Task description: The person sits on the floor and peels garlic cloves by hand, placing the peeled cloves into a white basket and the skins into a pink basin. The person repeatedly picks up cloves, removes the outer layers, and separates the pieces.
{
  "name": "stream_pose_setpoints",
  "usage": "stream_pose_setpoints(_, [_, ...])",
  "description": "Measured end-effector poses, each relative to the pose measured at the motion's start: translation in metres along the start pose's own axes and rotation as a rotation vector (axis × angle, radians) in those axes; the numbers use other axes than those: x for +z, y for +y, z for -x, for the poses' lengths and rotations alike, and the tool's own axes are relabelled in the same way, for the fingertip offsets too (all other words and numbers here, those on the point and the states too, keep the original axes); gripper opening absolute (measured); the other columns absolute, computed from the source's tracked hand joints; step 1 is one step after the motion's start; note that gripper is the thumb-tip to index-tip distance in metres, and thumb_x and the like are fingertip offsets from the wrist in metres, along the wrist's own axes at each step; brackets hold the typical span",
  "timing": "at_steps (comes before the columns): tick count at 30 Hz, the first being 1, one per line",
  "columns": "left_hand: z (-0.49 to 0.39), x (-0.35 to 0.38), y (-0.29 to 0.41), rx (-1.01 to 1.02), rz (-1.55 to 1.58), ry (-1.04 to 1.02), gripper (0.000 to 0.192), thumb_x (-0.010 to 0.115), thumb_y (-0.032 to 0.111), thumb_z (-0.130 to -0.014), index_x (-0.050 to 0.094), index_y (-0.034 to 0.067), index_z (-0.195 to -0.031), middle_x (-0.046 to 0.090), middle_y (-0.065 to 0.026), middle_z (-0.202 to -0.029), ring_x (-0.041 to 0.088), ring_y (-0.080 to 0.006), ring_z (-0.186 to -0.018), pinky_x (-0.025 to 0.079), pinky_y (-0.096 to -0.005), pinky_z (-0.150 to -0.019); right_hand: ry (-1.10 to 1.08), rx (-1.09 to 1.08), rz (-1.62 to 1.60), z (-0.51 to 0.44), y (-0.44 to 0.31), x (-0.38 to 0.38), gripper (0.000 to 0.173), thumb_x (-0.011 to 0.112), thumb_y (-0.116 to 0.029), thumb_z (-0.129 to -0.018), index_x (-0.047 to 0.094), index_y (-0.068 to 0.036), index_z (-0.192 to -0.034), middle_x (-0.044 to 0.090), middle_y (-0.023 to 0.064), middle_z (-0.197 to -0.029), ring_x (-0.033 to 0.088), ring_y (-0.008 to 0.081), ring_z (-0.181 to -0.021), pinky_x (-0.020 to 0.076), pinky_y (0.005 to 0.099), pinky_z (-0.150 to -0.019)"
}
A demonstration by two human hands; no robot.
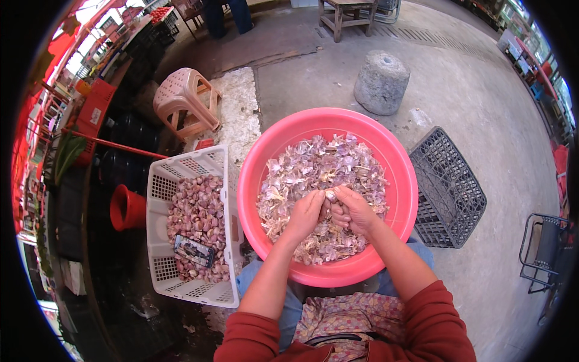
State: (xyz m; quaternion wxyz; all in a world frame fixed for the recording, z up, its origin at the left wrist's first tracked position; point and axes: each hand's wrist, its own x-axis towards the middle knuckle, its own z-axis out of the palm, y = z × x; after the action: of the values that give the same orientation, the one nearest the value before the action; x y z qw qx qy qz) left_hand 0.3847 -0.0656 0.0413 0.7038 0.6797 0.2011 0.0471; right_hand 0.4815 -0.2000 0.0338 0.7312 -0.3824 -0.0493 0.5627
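Note:
A pink plastic basin filled with loose papery garlic skins stands before me. Over its middle, my left hand and my right hand meet at the fingertips. Between them is a garlic clove or small bulb, pinched by the right thumb and fingers, with the left thumb touching its side. The curled fingers hide part of it. Left of the basin, a white plastic crate holds many purple-skinned garlic cloves. A smartphone with a lit screen lies on those cloves.
A black plastic crate lies right of the basin. Beyond stand a grey stone block, a pink plastic stool and a wooden stool. A red bucket is left of the white crate. A person's legs show at the top.

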Motion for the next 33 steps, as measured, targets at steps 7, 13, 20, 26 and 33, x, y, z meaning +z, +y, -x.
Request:
stream_pose_setpoints(7, [-0.008,0.001,-0.011,0.046,-0.128,0.002,0.032,0.045,0.029,-0.099,0.054,0.002,-0.083,0.053,-0.0035,-0.064,0.050,-0.0136,-0.057,0.039,-0.0283,-0.053,0.083,-0.027,0.114,-0.004,0.005,-0.009,0.020,0.047,-0.029,-0.099,0.051,-0.009,-0.104,0.049,0.0021,-0.064,0.042,0.0090,-0.047,0.0370,0.0237,-0.043])
stream_pose_setpoints(13, [-0.027,-0.004,-0.061,0.204,-0.846,0.093,0.019,0.046,0.014,-0.092,0.058,0.000,-0.090,0.062,-0.0158,-0.081,0.059,-0.0331,-0.081,0.046,-0.0431,-0.073,0.292,-0.327,1.129,-0.027,0.038,-0.043,0.028,0.050,-0.026,-0.095,0.052,-0.006,-0.115,0.063,0.0180,-0.084,0.062,0.0305,-0.080,0.0505,0.0405,-0.067])
stream_pose_setpoints(20, [-0.028,-0.019,-0.108,-0.277,-1.105,0.256,0.020,0.047,0.007,-0.087,0.059,-0.002,-0.100,0.066,-0.0210,-0.093,0.064,-0.0350,-0.093,0.050,-0.0448,-0.084,0.022,0.117,1.734,-0.035,0.062,-0.081,0.025,0.045,-0.016,-0.089,0.063,-0.004,-0.102,0.066,0.0196,-0.097,0.062,0.0344,-0.096,0.0484,0.0409,-0.086])
stream_pose_setpoints(26, [-0.037,-0.023,-0.120,-0.381,-1.216,0.018,0.030,0.056,0.017,-0.081,0.062,-0.001,-0.104,0.066,-0.0219,-0.101,0.066,-0.0335,-0.093,0.052,-0.0429,-0.082,0.241,-0.018,1.893,-0.020,0.065,-0.087,0.032,0.050,-0.006,-0.082,0.052,0.000,-0.113,0.054,0.0254,-0.119,0.057,0.0421,-0.106,0.0450,0.0485,-0.090])
stream_pose_setpoints(33, [-0.031,-0.003,-0.146,-0.233,-1.312,-0.136,0.039,0.062,0.025,-0.078,0.062,0.001,-0.109,0.066,-0.0222,-0.102,0.065,-0.0341,-0.095,0.051,-0.0436,-0.084,0.268,0.418,1.810,-0.023,0.072,-0.095,0.036,0.054,-0.017,-0.084,0.051,0.001,-0.115,0.054,0.0277,-0.114,0.057,0.0431,-0.106,0.0484,0.0456,-0.088])
